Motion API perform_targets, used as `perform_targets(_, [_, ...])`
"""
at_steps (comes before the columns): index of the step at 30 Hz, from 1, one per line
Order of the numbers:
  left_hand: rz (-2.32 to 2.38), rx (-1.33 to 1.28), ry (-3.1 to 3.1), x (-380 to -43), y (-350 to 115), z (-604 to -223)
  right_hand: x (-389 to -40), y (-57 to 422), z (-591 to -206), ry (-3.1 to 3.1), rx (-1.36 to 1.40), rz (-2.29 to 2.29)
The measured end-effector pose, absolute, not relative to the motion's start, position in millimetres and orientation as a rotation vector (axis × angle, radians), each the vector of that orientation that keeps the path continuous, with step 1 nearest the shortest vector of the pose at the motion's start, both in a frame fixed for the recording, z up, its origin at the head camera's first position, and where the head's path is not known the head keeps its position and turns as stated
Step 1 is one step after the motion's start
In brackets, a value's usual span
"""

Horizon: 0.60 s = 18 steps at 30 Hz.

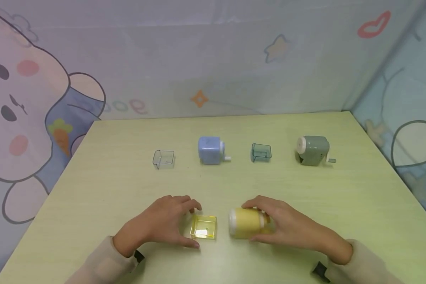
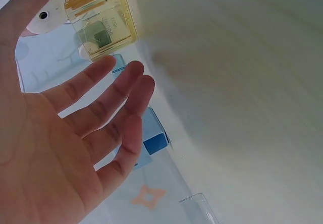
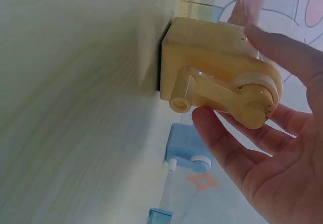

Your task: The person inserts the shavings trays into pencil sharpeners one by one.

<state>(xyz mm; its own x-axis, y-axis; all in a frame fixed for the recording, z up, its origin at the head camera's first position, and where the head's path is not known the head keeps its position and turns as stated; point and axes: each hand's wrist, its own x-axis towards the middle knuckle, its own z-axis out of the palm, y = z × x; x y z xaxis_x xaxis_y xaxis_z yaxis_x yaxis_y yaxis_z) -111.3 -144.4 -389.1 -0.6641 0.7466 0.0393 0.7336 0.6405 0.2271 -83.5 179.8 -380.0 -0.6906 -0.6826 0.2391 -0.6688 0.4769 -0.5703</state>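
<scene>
A yellow hand-crank pencil sharpener [image 1: 246, 224] lies in front of me, its white round end facing left. My right hand [image 1: 291, 227] holds it from the crank side, with the thumb along the near side and the fingers along the far side. In the right wrist view its yellow crank [image 3: 217, 90] points toward the camera. Just left of the sharpener sits a clear yellow shavings drawer [image 1: 206, 228]. My left hand [image 1: 163, 221] curves loosely beside this drawer, thumb at the near side and fingertips at the far side, gripping nothing.
Farther back on the pale table [image 1: 127, 205] stand a blue pencil sharpener [image 1: 210, 150] and a grey-green one [image 1: 314, 150]. A clear drawer [image 1: 164, 158] lies left of the blue one, and a teal drawer [image 1: 261, 152] lies between the two sharpeners. A printed cloth [image 1: 234, 71] hangs behind.
</scene>
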Motion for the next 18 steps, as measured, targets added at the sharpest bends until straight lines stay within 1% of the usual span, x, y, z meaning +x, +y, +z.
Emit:
perform_targets(8, [0.294,1.319,2.771,-115.3,-142.4,-391.7,-86.2,179.7,-382.1,2.659,-1.312,-1.053])
perform_targets(18, [0.259,1.364,2.785,-118.8,-139.6,-392.2,-86.2,180.6,-383.3,2.639,-1.302,-1.077])
